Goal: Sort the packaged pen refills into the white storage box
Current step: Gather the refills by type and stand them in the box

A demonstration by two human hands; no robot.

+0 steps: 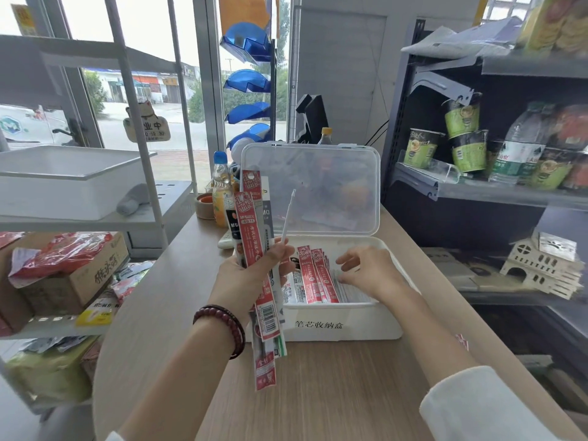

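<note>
White sleeve (483,405) of my right arm sits at lower right of the frame, forearm running up toward centre. Right hand (366,272) is over the right half of the white storage box (343,327), fingers spread and loosely curved, holding nothing. The lower fingertips are down by pale packs on that side, but I cannot tell if they touch.

Left hand (251,276), centre frame, grips a bundle of refill packs (254,246). Thumb and fingers are curled round its middle. The bundle stands nearly upright, just left of the box's left wall. Red-and-white tops rise above the hand, and the tails hang below the wrist over the wooden counter (334,393). One thin white strip (288,218) sticks up from my fingertips, tilted right; cannot tell what it is. Bead bracelet (222,324) on the left wrist.

Box stands on the counter at centre, black characters on its front, clear lid (311,189) raised upright behind it. Inside, red refill packs (316,281) lie on edge in a row in the left half, between my two hands and just left of the right fingertips.

Drink bottle (221,192) and tape roll (203,205) stand left of the lid. Cup noodles (461,135) and a water bottle (521,144) sit on the shelf at upper right.
</note>
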